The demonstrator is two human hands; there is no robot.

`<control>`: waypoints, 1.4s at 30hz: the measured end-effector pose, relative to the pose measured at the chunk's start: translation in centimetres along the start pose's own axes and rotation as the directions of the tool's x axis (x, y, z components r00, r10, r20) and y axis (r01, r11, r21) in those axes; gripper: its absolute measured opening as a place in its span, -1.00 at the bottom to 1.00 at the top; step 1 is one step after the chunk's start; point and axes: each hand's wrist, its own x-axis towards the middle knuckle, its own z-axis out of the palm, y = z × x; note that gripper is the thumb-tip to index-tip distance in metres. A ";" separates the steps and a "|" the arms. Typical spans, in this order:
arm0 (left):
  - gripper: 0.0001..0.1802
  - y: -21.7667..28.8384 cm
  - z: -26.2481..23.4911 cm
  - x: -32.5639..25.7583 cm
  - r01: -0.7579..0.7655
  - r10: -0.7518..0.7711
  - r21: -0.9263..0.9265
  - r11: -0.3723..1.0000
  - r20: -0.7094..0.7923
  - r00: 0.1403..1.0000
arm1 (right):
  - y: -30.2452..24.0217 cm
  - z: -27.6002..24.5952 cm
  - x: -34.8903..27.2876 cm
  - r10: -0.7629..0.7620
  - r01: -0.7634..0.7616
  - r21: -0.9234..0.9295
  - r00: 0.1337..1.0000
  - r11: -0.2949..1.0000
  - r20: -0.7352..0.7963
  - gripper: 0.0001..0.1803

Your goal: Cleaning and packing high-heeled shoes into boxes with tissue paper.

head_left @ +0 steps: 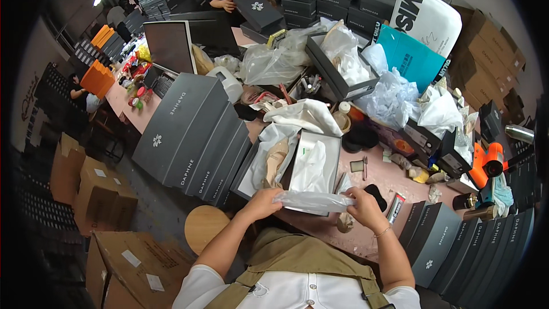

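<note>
Both hands grip one clear plastic bag (313, 200), stretched flat between them: left hand (264, 202) closed on its left end, right hand (361, 206) closed on its right. The bag sits just below the open shoe box (313, 167) lined with white tissue. We judge the thin film could slip or tear if pulled tighter. Little free surface (320, 226): its near edge lies under the wrists, grey boxes (191, 137) crowd the left, and a black pad (377, 196) lies just beyond the right grip.
</note>
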 end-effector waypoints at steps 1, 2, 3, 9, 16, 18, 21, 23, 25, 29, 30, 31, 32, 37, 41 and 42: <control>-0.60 0.1 -0.8 0.0 0.086 -0.087 -0.081 0.993 -0.005 0.996 | 0.5 0.4 -0.1 -0.049 0.048 -0.082 0.999 0.995 -0.017 -0.67; -0.61 0.2 -1.5 -0.4 0.180 -0.181 -0.158 0.971 0.007 0.983 | 0.8 1.2 -0.5 -0.088 0.083 -0.157 0.996 0.984 -0.026 -0.68; -0.61 -0.5 -1.6 -0.5 0.116 -0.130 -0.250 0.961 -0.043 0.991 | 0.6 1.3 -0.4 -0.064 0.034 -0.253 0.991 0.967 -0.114 -0.73; -0.76 -2.4 -4.3 2.3 0.349 -0.190 -0.792 0.500 0.293 0.937 | 2.3 -0.3 1.5 0.138 -0.158 -0.020 0.911 0.987 -0.388 -0.68; -0.72 -6.4 -5.2 6.3 0.214 -0.243 -0.714 0.667 0.063 0.968 | 2.3 -1.5 2.6 0.314 -0.200 0.316 0.876 0.927 -0.366 -0.77; -0.70 -7.7 -5.1 7.4 0.228 -0.268 -0.647 0.728 0.038 0.963 | 1.9 -1.4 2.4 0.320 -0.184 0.350 0.867 0.918 -0.383 -0.76; -0.71 -7.5 -5.6 8.8 0.187 -0.264 -0.465 0.865 -0.104 0.959 | 3.1 -1.4 2.1 0.234 -0.146 0.252 0.902 0.957 -0.363 -0.78; -0.70 -8.2 -5.4 8.8 0.165 -0.282 -0.702 0.693 -0.052 0.958 | 3.1 -1.9 1.5 0.256 -0.182 0.289 0.935 0.940 -0.245 -0.78; -0.70 -8.0 -6.1 8.9 0.141 -0.267 -0.821 0.554 -0.015 0.964 | 4.3 -4.1 0.6 0.181 -0.195 0.269 0.980 0.943 0.079 -0.71; -0.72 -3.7 -6.8 8.1 -0.016 0.007 -0.701 0.713 -0.016 1.000 | 4.0 -5.5 3.3 -0.010 -0.074 0.283 0.958 0.956 0.286 -0.31; -0.71 -2.2 -6.7 8.0 -0.050 0.064 -0.661 0.749 -0.002 0.998 | 1.9 -4.7 5.4 -0.047 -0.044 0.374 0.972 0.926 0.230 -0.27; -0.70 -0.8 -6.6 7.9 -0.083 0.121 -0.620 0.780 0.020 0.992 | -1.2 -3.7 7.7 0.004 -0.111 0.332 0.952 0.937 0.305 -0.26; -0.69 0.8 -6.9 8.3 -0.137 0.202 -0.577 0.805 0.049 0.978 | -2.4 -1.9 9.2 -0.065 -0.067 0.342 0.931 0.937 0.359 -0.34; -0.71 2.6 -9.2 7.6 -0.363 0.374 -0.348 0.864 -0.037 0.927 | -0.4 4.6 12.1 -0.226 -0.229 0.509 0.696 0.830 0.682 -0.60; -0.79 2.0 -9.7 5.9 -0.368 0.339 -0.322 0.872 -0.146 0.930 | -3.2 5.1 10.5 -0.243 -0.238 0.643 0.787 0.728 0.566 -0.69; -0.79 2.6 -9.6 5.8 -0.385 0.349 -0.326 0.864 -0.165 0.923 | -3.9 5.4 10.2 -0.218 -0.265 0.646 0.794 0.716 0.568 -0.70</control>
